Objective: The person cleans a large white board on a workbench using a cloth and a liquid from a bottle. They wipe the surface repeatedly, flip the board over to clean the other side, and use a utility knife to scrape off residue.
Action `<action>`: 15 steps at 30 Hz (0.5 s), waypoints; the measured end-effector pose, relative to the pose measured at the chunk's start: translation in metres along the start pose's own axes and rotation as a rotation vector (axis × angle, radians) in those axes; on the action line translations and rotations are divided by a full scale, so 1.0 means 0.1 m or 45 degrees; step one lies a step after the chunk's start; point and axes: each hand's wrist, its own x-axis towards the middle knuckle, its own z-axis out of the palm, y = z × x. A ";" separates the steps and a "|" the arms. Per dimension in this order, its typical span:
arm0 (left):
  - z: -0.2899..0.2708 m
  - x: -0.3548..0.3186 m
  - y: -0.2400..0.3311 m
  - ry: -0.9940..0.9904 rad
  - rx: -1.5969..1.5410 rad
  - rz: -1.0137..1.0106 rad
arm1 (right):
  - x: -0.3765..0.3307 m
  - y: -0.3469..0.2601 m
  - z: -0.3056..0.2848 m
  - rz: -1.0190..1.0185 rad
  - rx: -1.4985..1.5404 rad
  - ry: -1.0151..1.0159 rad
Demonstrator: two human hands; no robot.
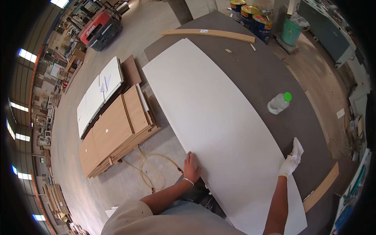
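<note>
A long white panel (219,117) lies across the dark grey worktable (250,70) in front of me. My left hand (191,168), bare with a bracelet at the wrist, rests on the panel's left edge with its fingers stretched forward. At the right edge, my right hand (289,166) wears a white glove and is closed around a white cloth (298,147), which sticks out past the fingers. Beyond that hand stands a clear plastic bottle (277,104) with a green cap; I cannot make out what it holds.
Wooden strips lie at the table's far end (211,34) and near right edge (321,188). Stacked brown boards (113,129) and white panels (100,96) sit on the floor left, beside a coiled yellow hose (147,168). Paint cans (261,27) and a green bucket (291,33) stand far right.
</note>
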 end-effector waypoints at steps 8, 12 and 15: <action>0.00 0.86 -0.24 -0.126 -0.835 -0.778 | 0.21 -0.02 0.68 -0.122 -0.715 0.124; 0.03 0.74 -0.46 -0.110 -0.783 -0.792 | 0.10 -0.40 1.11 0.033 -0.619 -0.324; -0.05 0.78 -0.44 -0.225 -0.891 -0.899 | 0.25 -0.38 1.17 0.104 -0.596 -0.251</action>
